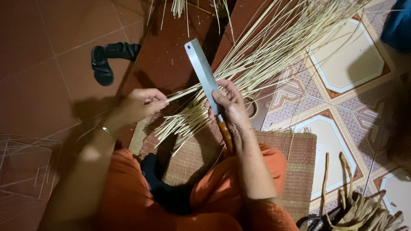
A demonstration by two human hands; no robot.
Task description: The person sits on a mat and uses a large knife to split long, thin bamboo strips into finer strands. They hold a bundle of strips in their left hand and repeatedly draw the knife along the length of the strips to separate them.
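My right hand (229, 105) grips a long flat-bladed knife (202, 70) near where the steel blade meets its wooden handle (225, 136); the blade points away from me. My left hand (143, 104) pinches the near end of one pale bamboo strip (185, 92) that runs right and meets the blade. Under both hands lies a large fanned bundle of thin pale strips (274, 47), spreading toward the upper right. I sit in orange clothes (231, 188), with a thin bracelet (105, 129) on my left wrist.
A woven mat (295, 158) lies under my legs. A pair of black sandals (109, 57) sits on the dark red tile floor at upper left. Patterned tiles (342, 64) lie to the right. Curled brownish bark strips (364, 209) pile at lower right. More strips hang at the top.
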